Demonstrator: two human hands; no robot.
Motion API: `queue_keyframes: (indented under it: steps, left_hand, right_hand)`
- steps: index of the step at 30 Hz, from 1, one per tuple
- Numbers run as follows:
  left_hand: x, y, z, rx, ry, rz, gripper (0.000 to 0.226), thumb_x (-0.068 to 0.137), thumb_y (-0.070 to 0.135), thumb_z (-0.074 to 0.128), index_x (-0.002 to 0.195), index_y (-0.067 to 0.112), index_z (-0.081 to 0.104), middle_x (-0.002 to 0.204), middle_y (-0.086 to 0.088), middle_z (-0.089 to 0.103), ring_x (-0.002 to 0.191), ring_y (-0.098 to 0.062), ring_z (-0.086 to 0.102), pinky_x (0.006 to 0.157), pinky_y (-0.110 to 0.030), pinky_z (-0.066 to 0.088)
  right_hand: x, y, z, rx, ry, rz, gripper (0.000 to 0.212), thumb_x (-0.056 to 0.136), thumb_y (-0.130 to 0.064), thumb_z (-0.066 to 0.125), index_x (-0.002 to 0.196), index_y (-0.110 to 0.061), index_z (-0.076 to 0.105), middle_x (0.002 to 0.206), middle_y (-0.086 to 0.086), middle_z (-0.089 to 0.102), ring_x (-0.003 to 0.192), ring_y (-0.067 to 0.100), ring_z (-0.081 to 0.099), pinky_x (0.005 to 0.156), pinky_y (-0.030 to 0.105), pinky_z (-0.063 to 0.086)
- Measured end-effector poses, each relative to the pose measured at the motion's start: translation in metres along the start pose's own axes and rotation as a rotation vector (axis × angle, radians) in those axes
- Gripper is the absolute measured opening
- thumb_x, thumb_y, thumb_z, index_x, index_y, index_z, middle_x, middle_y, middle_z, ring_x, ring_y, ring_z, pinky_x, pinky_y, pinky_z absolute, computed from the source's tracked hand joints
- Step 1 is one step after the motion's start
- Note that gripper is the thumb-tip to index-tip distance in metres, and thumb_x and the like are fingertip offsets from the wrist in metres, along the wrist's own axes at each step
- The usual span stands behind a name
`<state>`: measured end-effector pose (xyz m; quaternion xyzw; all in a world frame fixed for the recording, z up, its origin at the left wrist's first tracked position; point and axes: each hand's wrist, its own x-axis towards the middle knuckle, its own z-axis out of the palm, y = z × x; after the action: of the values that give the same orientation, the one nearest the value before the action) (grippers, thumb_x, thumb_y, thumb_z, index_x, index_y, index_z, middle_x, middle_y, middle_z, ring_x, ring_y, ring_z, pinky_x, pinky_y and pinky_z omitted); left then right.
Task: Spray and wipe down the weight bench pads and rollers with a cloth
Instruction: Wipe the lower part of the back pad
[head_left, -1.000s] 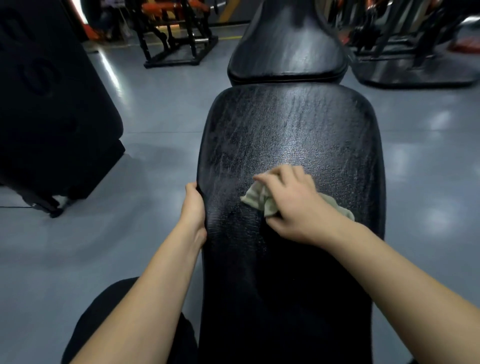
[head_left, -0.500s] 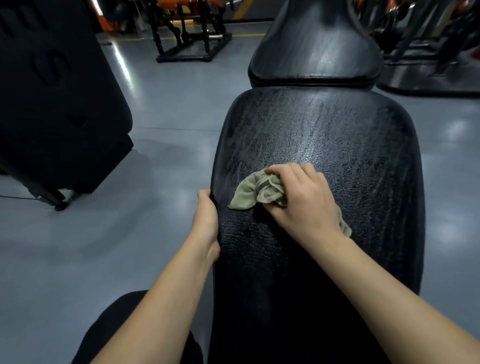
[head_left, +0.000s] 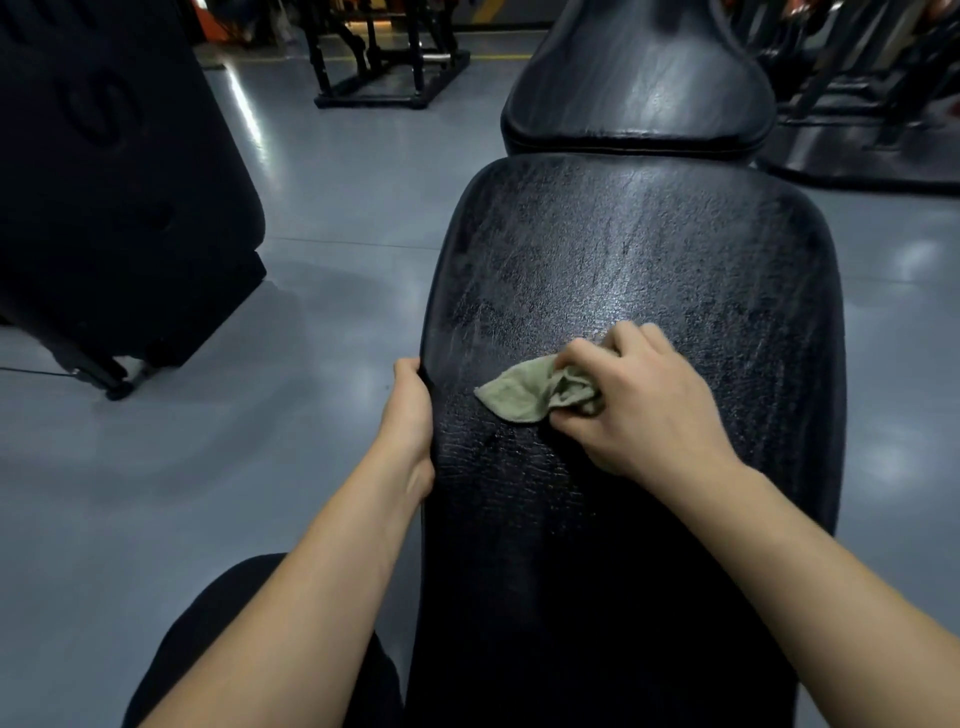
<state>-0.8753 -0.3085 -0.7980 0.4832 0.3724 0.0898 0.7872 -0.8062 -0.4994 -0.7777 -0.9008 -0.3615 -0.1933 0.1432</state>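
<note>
pad (head_left: 649, 270) black, cracked, glossy | floor (head_left: 337, 208) grey | right grip (head_left: 644, 400) clamps cloth (head_left: 519, 395) | left grip (head_left: 408, 410) clamps pad edge

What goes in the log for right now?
step: wipe bench pad | right hand: grips cloth on pad | left hand: grips pad edge

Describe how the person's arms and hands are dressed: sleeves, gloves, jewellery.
The left arm and right arm are bare as far as the frame shows, with no sleeve in sight. The left hand and right hand wear no gloves, and no ring, watch or wristband is visible. The only clothing seen is a black garment at lower left.
</note>
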Motion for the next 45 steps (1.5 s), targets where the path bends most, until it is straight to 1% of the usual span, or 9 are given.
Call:
queue_keyframes:
  steps: [7,14,16,20,27,30,34,39,45]
  left_hand:
    - [-0.003,-0.003,0.004,-0.053,0.036,0.005,0.035,0.096,0.048,0.038,0.093,0.022,0.062,0.081,-0.011,0.066,0.072,-0.025,0.06,0.068,-0.035,0.049]
    - [0.002,-0.001,0.003,-0.06,-0.021,-0.011,0.042,0.098,0.044,0.035,0.076,0.02,0.062,0.067,-0.009,0.063,0.055,-0.024,0.058,0.051,-0.025,0.047]
    - [0.002,0.0,0.003,-0.057,-0.03,-0.008,0.044,0.098,0.044,0.034,0.074,0.019,0.062,0.065,-0.007,0.063,0.054,-0.023,0.058,0.05,-0.024,0.047]
    - [-0.003,0.001,0.004,-0.049,-0.051,0.009,0.043,0.1,0.042,0.034,0.082,0.019,0.066,0.068,-0.007,0.069,0.058,-0.023,0.062,0.057,-0.026,0.048]
    - [-0.012,0.0,0.004,-0.033,0.02,0.045,0.04,0.102,0.044,0.037,0.088,0.021,0.066,0.075,-0.009,0.071,0.074,-0.026,0.063,0.076,-0.038,0.052]
    - [-0.012,0.002,0.005,-0.044,0.014,0.047,0.042,0.104,0.042,0.037,0.083,0.021,0.065,0.067,-0.007,0.071,0.07,-0.026,0.062,0.071,-0.035,0.052]
    - [-0.01,0.006,0.006,-0.05,-0.007,0.0,0.043,0.1,0.045,0.036,0.094,0.018,0.07,0.085,-0.015,0.071,0.069,-0.028,0.065,0.06,-0.029,0.053]
    - [-0.014,0.008,0.001,0.008,-0.07,-0.018,0.051,0.102,0.04,0.031,0.08,0.014,0.068,0.066,-0.008,0.072,0.054,-0.021,0.068,0.051,-0.021,0.053]
    - [-0.016,0.013,-0.004,0.102,-0.057,-0.077,0.061,0.106,0.054,0.027,0.106,0.014,0.073,0.101,-0.014,0.078,0.076,-0.023,0.074,0.071,-0.028,0.053]
  right_hand:
    - [0.004,0.005,0.006,0.026,0.137,0.079,0.035,0.072,-0.043,0.079,0.095,-0.021,0.065,0.093,0.003,0.048,0.09,0.026,0.049,0.061,0.03,0.038]
    - [0.015,-0.039,0.024,0.025,0.008,-0.238,0.047,0.082,-0.055,0.052,0.107,-0.017,0.06,0.104,0.008,0.05,0.094,0.029,0.05,0.076,0.043,0.05]
    - [0.018,-0.039,0.025,0.036,-0.01,-0.263,0.045,0.08,-0.055,0.056,0.104,-0.017,0.059,0.102,0.006,0.05,0.093,0.028,0.051,0.075,0.042,0.05]
    - [0.021,-0.032,0.02,0.03,-0.027,-0.217,0.045,0.07,-0.058,0.074,0.091,-0.021,0.06,0.091,0.002,0.053,0.087,0.027,0.057,0.064,0.034,0.047]
    - [0.033,0.029,-0.014,0.032,0.039,0.129,0.035,0.077,-0.059,0.062,0.085,-0.026,0.057,0.082,-0.007,0.046,0.088,0.025,0.058,0.067,0.034,0.047]
    - [0.027,0.006,-0.001,-0.016,0.076,0.061,0.042,0.075,-0.062,0.052,0.083,-0.021,0.055,0.085,0.0,0.052,0.085,0.028,0.06,0.063,0.034,0.05]
    - [0.016,-0.039,0.014,0.067,0.068,-0.107,0.046,0.087,-0.063,0.049,0.085,-0.017,0.055,0.091,0.004,0.052,0.086,0.028,0.054,0.071,0.039,0.047]
    - [0.004,-0.051,0.024,0.114,0.037,-0.265,0.037,0.09,-0.053,0.055,0.085,-0.016,0.058,0.089,0.005,0.051,0.084,0.028,0.052,0.071,0.043,0.047]
    - [0.006,0.0,0.006,0.124,0.03,-0.157,0.035,0.075,-0.056,0.06,0.082,-0.021,0.062,0.085,-0.004,0.053,0.084,0.023,0.056,0.063,0.037,0.053]
